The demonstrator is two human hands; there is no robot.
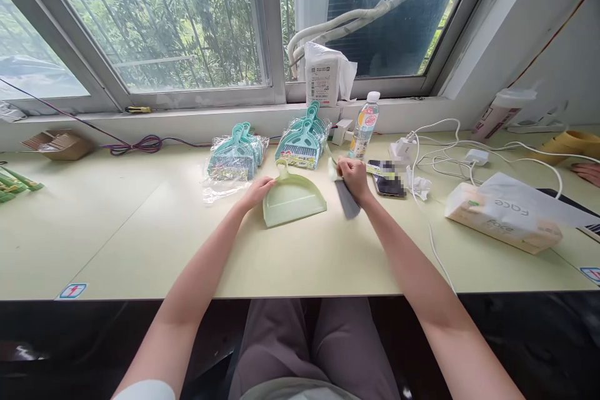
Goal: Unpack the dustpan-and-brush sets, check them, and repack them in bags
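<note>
A pale green dustpan (294, 199) rests on the table, its open edge facing me and to the right. My left hand (259, 191) is closed at its left back edge, by the handle. My right hand (354, 176) is wrapped in a fist round a small hand brush (347, 201), whose grey bristles point down at the table, right of the dustpan and apart from it. The bristles look slightly blurred. Behind the dustpan lie two plastic-wrapped bundles of teal dustpan and brush sets, a left bundle (237, 153) and a right bundle (304, 137).
Just beyond my right hand stand a drink bottle (364, 128) and a phone (389, 184). White cables (435, 237) cross the right side, near a tissue pack (504, 215). A cardboard box (65, 145) sits back left. At far right, another person's hand (589, 172) shows.
</note>
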